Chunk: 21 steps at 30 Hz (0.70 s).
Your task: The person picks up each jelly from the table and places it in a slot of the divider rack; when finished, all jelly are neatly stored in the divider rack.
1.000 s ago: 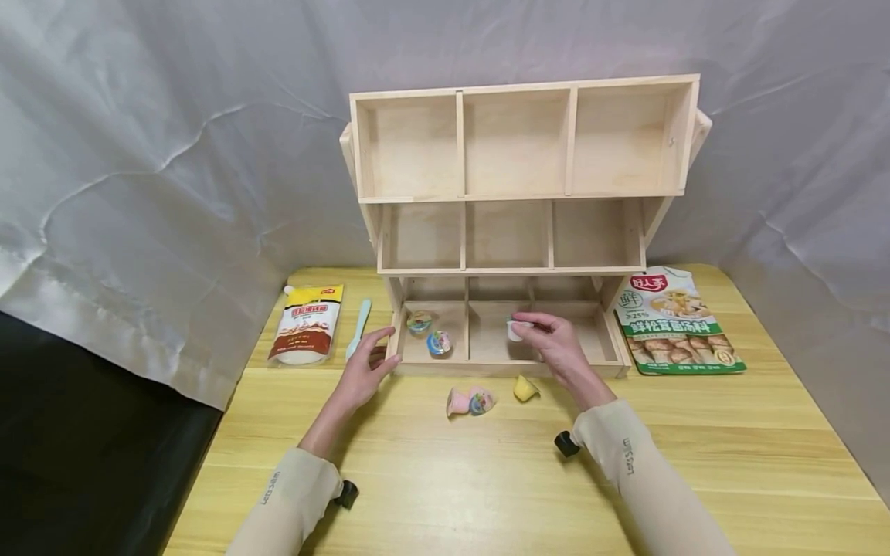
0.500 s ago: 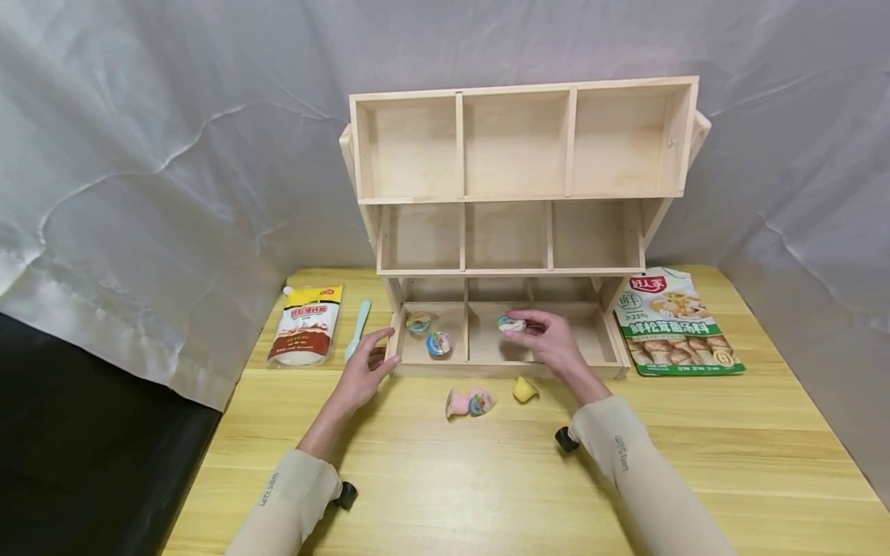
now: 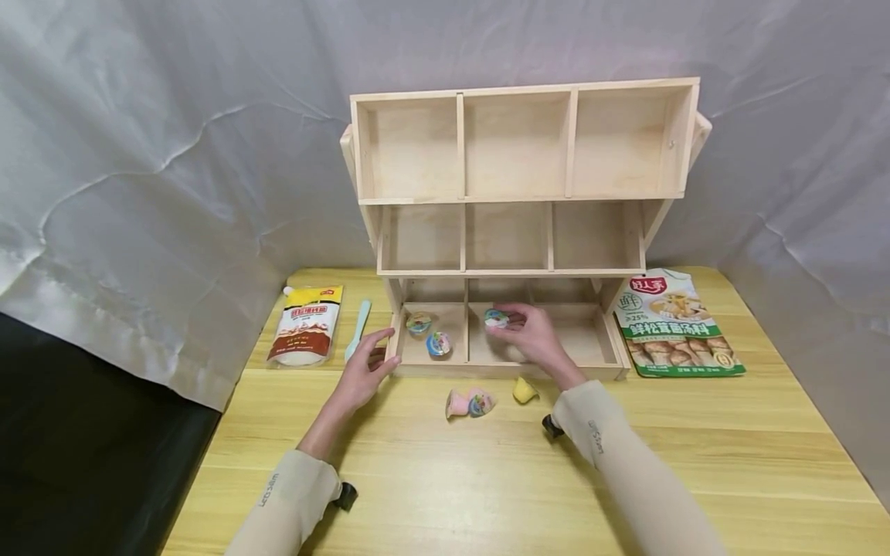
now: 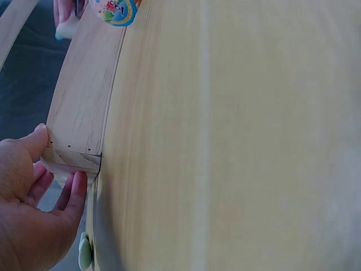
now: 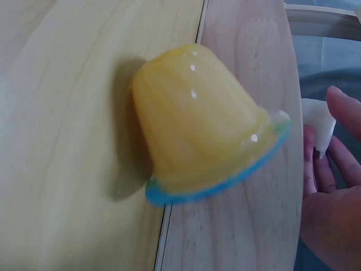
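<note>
My right hand [image 3: 531, 337] pinches a white jelly cup [image 3: 496, 318] with a blue printed lid, inside the lower middle compartment of a wooden shelf [image 3: 431, 370]. In the right wrist view, fingers and thumb hold the pale cup [image 5: 320, 121]. At the shelf's lower left front corner, my left hand [image 3: 365, 371] grips the wood between thumb and fingers, as the left wrist view shows. Two jelly cups [image 3: 439, 344] sit in the lower left compartment. On the table before the shelf lie a yellow jelly cup [image 3: 524, 390], a pink jelly cup [image 3: 456, 404] and one with its lid visible [image 3: 480, 402].
Left of the shelf lie a yellow, white and brown pouch [image 3: 306, 324] and a pale green spoon [image 3: 359, 324]. A green and white food packet [image 3: 677, 324] lies at the right. Grey cloth [image 3: 208, 154] hangs behind the wooden table [image 3: 445, 494].
My right hand has moved left inside the lower tray with the white jelly cup and turned it, so its printed lid shows. The left hand stays at the shelf corner.
</note>
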Available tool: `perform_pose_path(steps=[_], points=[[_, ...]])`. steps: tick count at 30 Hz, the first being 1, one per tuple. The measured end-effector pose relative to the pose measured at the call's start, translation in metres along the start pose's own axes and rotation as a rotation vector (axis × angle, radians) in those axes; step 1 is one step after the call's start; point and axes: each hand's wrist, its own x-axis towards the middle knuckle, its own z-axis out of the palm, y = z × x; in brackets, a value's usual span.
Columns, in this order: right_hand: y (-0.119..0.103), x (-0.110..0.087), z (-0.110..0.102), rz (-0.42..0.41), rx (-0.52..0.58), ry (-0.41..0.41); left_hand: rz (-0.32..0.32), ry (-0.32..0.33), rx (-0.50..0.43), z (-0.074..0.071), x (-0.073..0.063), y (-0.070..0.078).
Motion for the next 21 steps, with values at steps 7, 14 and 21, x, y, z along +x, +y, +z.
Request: perform_pose_path(steps=[7, 14, 21], points=[[0.000, 0.007, 0.017, -0.009, 0.005, -0.001, 0.011, 0.024, -0.007, 0.005, 0.010, -0.031], [0.008, 0.013, 0.028, -0.020, -0.060, 0.024, 0.008, 0.022, -0.011, 0.004, 0.010, -0.035], [0.015, 0.018, 0.029, -0.056, -0.164, 0.044, 0.006, 0.020, 0.003, 0.004, 0.010, -0.034]])
